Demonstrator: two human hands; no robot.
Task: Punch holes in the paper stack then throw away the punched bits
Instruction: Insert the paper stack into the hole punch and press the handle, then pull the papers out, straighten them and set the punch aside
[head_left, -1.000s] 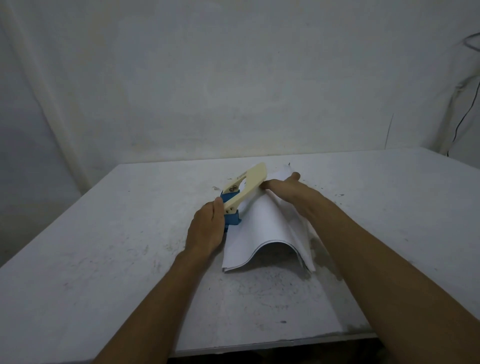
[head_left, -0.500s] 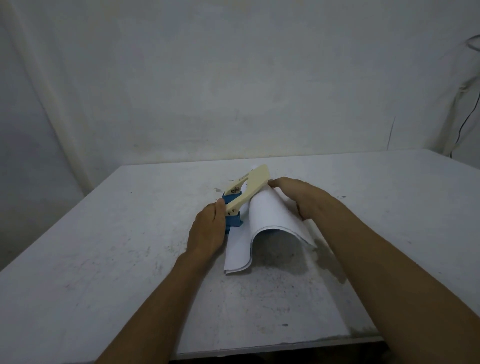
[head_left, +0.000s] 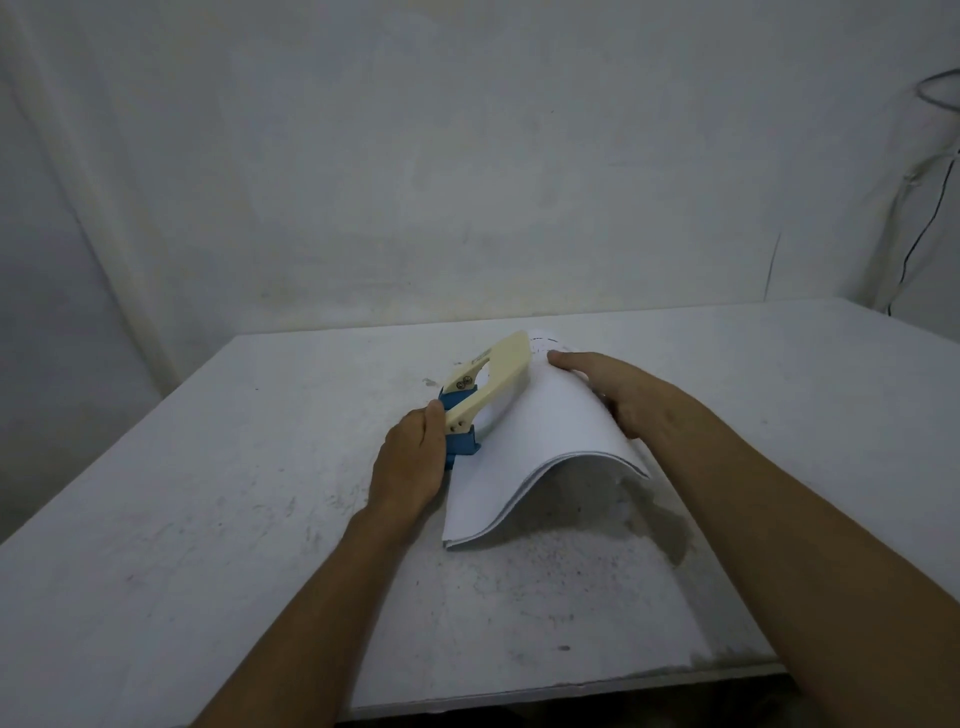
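Observation:
A hole punch (head_left: 480, 395) with a blue base and a raised cream lever sits on the white table (head_left: 208, 519). My left hand (head_left: 410, 457) grips its near end. A white paper stack (head_left: 540, 452) lies to the right of the punch, its left edge at the punch's slot. The stack arches upward, with its right side lifted off the table. My right hand (head_left: 618, 389) holds that raised right side, fingers reaching toward the far edge.
A pale wall stands behind the table. Dark cables (head_left: 930, 218) hang at the far right. The table's front edge (head_left: 571, 693) is close to me, and its left edge slopes off toward the wall.
My right hand has lifted the stack's right side higher, so the paper bows more steeply. My left hand and the punch have stayed put.

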